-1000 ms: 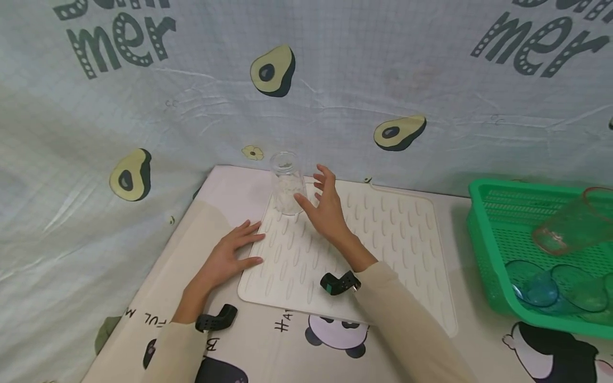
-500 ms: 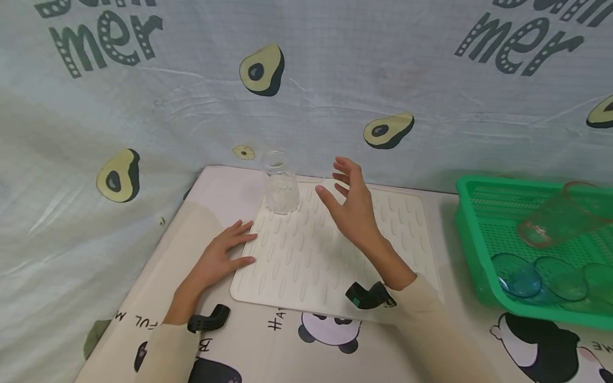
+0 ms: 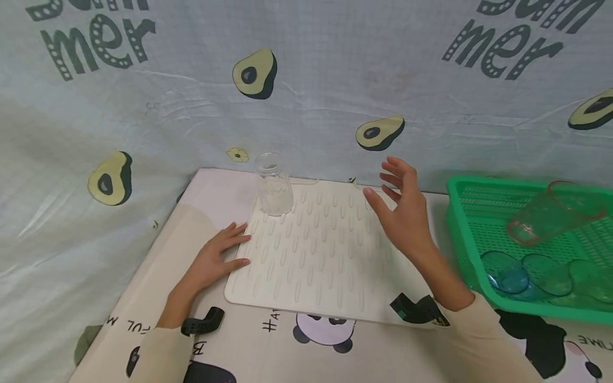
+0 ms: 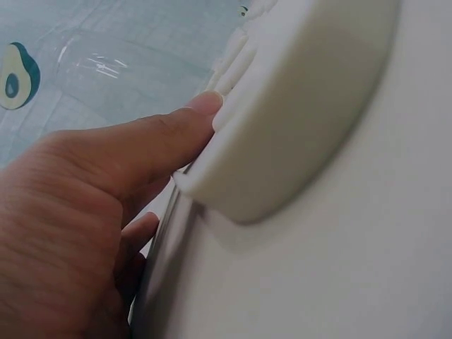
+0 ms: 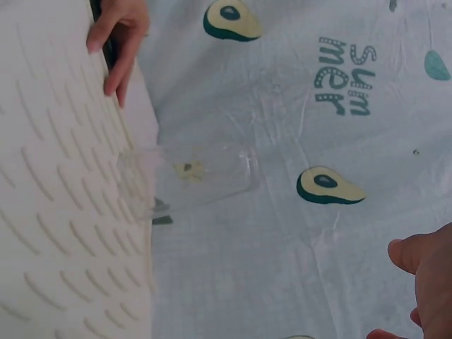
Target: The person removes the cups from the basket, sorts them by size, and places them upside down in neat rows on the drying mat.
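Note:
A clear glass [image 3: 274,186] stands upside down on the back left corner of a white ridged drying mat [image 3: 306,266]. My left hand [image 3: 213,260] rests at the mat's left edge, fingers spread and fairly straight. In the left wrist view its thumb [image 4: 155,141] touches the mat's raised rim. My right hand [image 3: 404,213] hangs over the right part of the mat, fingers loosely bent and holding nothing. The right wrist view shows the glass [image 5: 191,176] apart from that hand.
At the right stands a green plastic basket [image 3: 462,234]. Inside it lie a pink-tinted glass [image 3: 546,218], a blue glass [image 3: 507,276] and greenish glasses [image 3: 594,282]. A printed cloth [image 3: 306,80] hangs right behind the mat.
My right hand has moved away from the glass, rightward across the mat toward the basket. The glass stays standing on the mat, and the left hand keeps its place at the edge.

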Action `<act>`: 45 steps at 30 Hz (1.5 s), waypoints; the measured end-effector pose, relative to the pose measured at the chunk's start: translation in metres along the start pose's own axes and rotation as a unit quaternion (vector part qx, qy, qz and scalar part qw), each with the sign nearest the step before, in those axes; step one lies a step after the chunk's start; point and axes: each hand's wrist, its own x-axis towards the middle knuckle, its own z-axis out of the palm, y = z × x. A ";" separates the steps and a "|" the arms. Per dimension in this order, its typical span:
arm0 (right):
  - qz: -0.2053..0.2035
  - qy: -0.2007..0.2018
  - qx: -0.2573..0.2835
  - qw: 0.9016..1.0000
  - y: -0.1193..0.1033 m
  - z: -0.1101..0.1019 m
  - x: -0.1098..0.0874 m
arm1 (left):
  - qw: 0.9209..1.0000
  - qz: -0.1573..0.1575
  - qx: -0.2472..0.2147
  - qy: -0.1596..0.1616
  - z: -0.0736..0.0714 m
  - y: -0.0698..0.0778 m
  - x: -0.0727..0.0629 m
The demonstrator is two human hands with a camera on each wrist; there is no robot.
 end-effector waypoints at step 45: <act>0.176 0.079 -0.286 0.939 0.134 -0.241 -0.015 | 1.000 -0.010 0.001 0.002 0.001 0.002 -0.002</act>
